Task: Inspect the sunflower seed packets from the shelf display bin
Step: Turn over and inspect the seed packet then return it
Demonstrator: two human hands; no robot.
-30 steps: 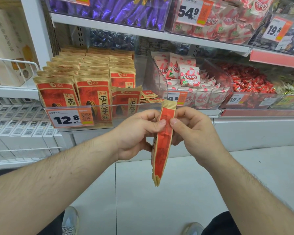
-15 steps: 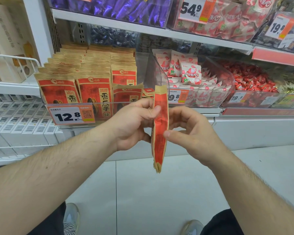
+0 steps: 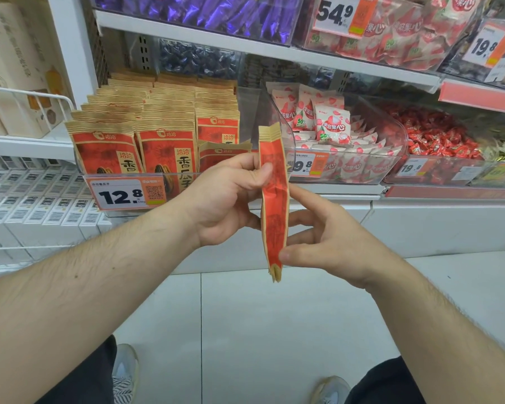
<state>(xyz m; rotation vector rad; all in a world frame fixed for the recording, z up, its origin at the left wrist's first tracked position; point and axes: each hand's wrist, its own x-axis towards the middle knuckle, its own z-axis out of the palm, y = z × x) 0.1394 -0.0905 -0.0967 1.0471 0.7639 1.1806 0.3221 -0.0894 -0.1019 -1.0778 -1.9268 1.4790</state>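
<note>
— Where's the red-and-tan paper seed packet (image 3: 274,199)?
— Held edge-on, upright, in front of the clear plastic shelf bin (image 3: 146,182).
— Grip?
— Left hand (image 3: 225,199) pinches its upper part; right hand (image 3: 330,240) pinches its lower edge.

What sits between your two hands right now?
In the head view, one sunflower seed packet, edge-on and upright, pinched between the left hand and right hand.

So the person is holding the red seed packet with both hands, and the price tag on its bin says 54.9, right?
Not quite. The head view shows both hands, left hand and right hand, holding the sunflower seed packet, but the bin's price tag says 12.8.
</note>
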